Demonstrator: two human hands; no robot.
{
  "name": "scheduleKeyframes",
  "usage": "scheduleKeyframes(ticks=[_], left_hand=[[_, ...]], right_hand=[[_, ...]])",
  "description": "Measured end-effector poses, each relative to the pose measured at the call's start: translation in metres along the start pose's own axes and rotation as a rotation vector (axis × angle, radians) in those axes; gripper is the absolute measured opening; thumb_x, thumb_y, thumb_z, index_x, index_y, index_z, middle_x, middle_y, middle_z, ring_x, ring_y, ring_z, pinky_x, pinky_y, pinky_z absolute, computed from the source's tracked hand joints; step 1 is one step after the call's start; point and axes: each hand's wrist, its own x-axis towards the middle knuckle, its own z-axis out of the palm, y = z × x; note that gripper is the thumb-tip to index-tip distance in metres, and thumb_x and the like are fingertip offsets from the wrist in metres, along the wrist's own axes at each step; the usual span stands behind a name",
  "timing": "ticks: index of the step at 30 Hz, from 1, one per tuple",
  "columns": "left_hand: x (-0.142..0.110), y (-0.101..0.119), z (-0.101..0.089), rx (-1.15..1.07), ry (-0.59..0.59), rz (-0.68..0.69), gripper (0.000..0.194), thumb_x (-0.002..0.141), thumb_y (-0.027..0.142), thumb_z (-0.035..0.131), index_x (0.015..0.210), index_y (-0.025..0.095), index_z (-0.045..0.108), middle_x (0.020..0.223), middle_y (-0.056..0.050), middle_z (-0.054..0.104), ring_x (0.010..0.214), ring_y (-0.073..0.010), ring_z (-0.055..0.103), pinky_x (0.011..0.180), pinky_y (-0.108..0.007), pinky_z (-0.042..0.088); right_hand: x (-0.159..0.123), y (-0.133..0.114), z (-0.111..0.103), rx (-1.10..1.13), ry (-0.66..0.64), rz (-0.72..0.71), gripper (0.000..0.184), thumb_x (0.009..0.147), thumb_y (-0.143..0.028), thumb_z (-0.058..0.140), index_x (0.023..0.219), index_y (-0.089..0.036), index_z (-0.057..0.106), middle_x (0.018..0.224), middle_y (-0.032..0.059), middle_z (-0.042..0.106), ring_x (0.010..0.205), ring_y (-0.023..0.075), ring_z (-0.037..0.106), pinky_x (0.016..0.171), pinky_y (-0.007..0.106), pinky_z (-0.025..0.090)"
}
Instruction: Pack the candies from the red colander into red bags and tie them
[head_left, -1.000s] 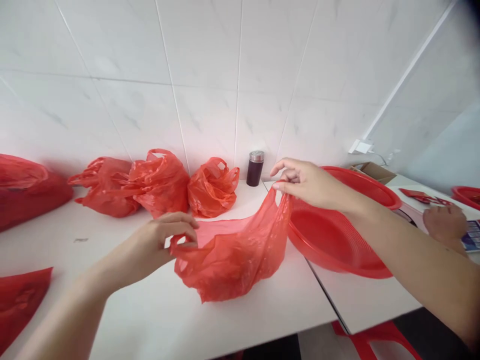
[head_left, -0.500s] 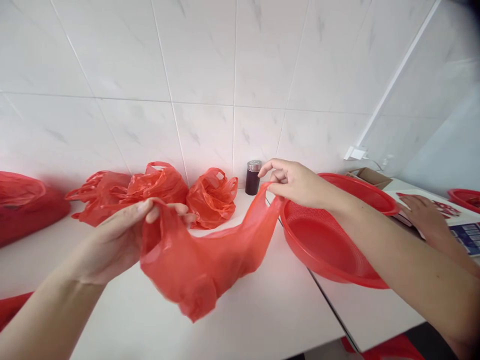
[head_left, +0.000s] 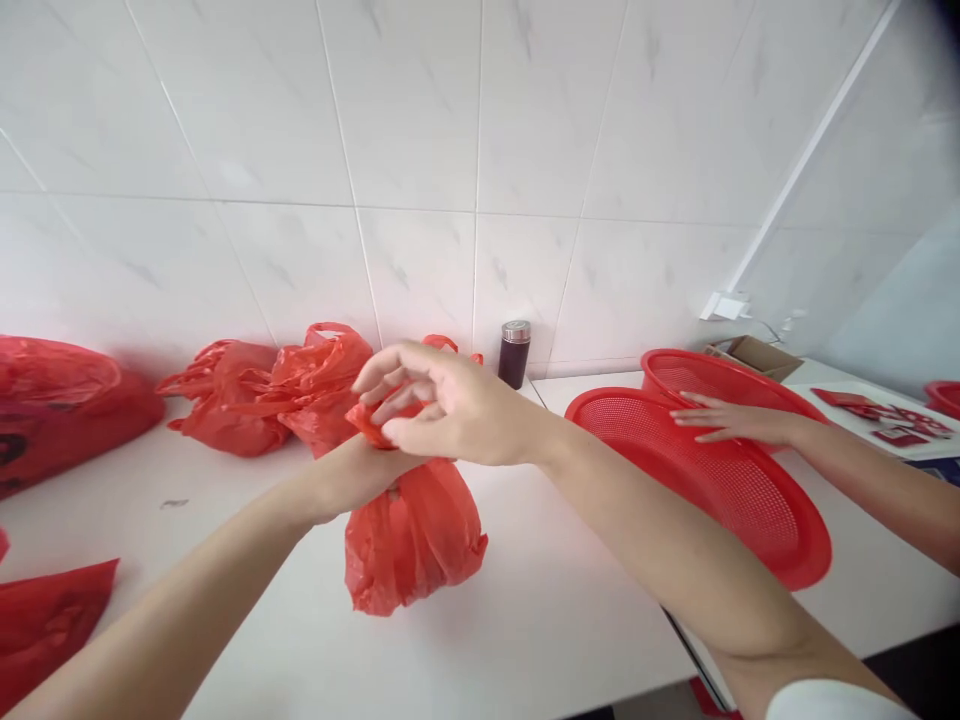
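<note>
A filled red plastic bag hangs between my hands over the white table, its upper part gathered. My left hand is closed on the bag's neck; its fingers are mostly hidden behind my right hand and the plastic. Crossing over it, my right hand has curled fingers on the bag's handle at the top. Behind them, several tied red bags rest against the tiled wall, one of them largely covered by my right hand.
A dark flask with a silver lid stands by the wall. On the right, another person's hand touches a red mesh basket, with a second basket behind. A larger red bag lies far left. A cardboard box sits beyond.
My hands have come together from holding the handles apart, and the bag's top is now gathered. The other person's hand has moved onto the front basket, which has shifted.
</note>
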Motion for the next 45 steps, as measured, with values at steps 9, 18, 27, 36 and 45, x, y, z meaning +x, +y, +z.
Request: scheduleKeyframes(ticks=[9,18,27,36,45], left_hand=[[0.003,-0.012,-0.009,-0.22,-0.059,-0.126,0.038,0.087,0.056,0.051,0.074,0.02,0.053,0.056,0.005,0.047,0.047,-0.0095,0.043,0.046,-0.022,0.037],[-0.005,-0.012,-0.018,0.029,-0.219,0.072,0.021,0.086,0.04,0.057,0.08,0.024,0.07,0.071,-0.001,0.064,0.064,-0.0174,0.059,0.063,-0.031,0.05],[0.007,-0.037,0.013,0.376,0.246,0.375,0.017,0.076,0.007,0.046,0.08,0.021,0.054,0.077,0.0,0.058,0.067,-0.0139,0.055,0.059,-0.025,0.045],[0.011,-0.06,0.015,0.304,0.252,0.416,0.032,0.091,0.022,0.047,0.12,0.026,0.058,0.115,-0.006,0.061,0.103,-0.0209,0.059,0.088,-0.033,0.049],[-0.012,-0.092,0.008,-0.101,0.16,0.112,0.039,0.094,0.044,0.045,0.125,0.029,0.063,0.137,-0.007,0.057,0.133,-0.029,0.043,0.113,-0.047,0.03]], right_hand=[[-0.031,0.057,0.006,-0.014,0.306,0.117,0.009,0.081,-0.015,0.054,0.087,-0.021,0.054,0.085,-0.0019,0.06,0.081,0.012,0.058,0.076,0.029,0.049],[-0.05,0.033,0.026,0.132,0.331,0.008,0.01,0.09,-0.027,0.054,0.099,-0.024,0.059,0.098,0.0008,0.064,0.095,0.0139,0.061,0.089,0.031,0.046],[-0.041,0.102,0.045,0.519,0.334,0.249,0.022,0.093,-0.033,0.048,0.107,-0.027,0.063,0.101,-0.0002,0.064,0.096,0.0139,0.06,0.089,0.028,0.045],[-0.055,0.104,0.045,0.599,0.425,0.266,0.025,0.088,-0.042,0.057,0.079,-0.02,0.055,0.082,-0.0013,0.061,0.079,0.0125,0.06,0.079,0.03,0.048],[-0.069,0.114,0.053,1.03,0.685,0.349,0.038,0.08,-0.045,0.067,0.064,-0.02,0.043,0.052,-0.0085,0.035,0.049,0.0083,0.044,0.057,0.025,0.044]])
